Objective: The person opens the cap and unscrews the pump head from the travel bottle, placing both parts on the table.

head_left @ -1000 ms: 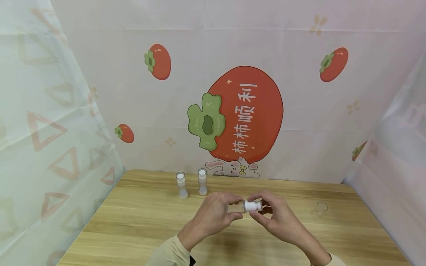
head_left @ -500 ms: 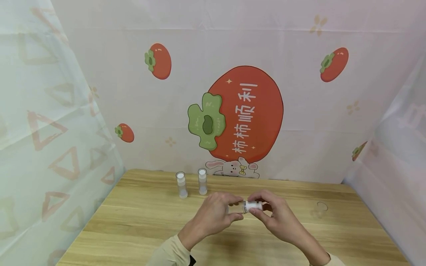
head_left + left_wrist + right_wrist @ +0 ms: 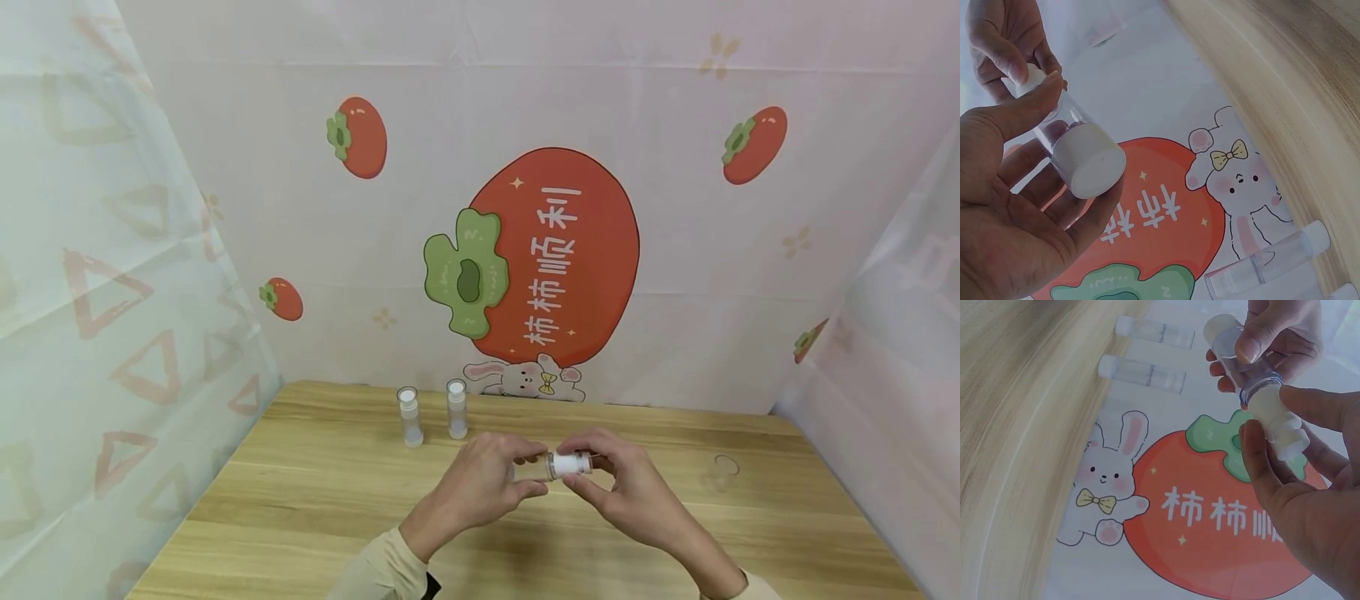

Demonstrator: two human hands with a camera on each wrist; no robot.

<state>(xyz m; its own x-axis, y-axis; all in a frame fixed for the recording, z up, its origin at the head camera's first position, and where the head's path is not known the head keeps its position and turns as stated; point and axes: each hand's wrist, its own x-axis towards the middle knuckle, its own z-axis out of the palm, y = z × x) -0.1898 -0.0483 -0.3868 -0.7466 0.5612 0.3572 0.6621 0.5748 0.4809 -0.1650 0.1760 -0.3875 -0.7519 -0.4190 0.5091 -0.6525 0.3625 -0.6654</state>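
My left hand (image 3: 487, 482) grips the clear body of a small pump bottle (image 3: 1244, 362), which lies sideways in the air above the table. Its white base (image 3: 1090, 161) faces the left wrist camera, cupped by the fingers. On the other end, my right hand (image 3: 628, 493) pinches the white pump top (image 3: 1275, 419) between thumb and fingers. That top sits at the bottle's rim; how tightly it is seated I cannot tell. Inside the clear wall, no detail of the contents can be made out.
Two similar clear bottles with white tops, one bottle (image 3: 410, 418) and another bottle (image 3: 457, 410), stand upright at the back left of the wooden table (image 3: 300, 500). A clear round-rimmed piece (image 3: 723, 473), perhaps a cap, rests at the right. Behind hangs a printed cloth (image 3: 675, 333).
Both hands stay in place on the bottle. The right fingers shift slightly around the white top; the bottles on the table have not moved.
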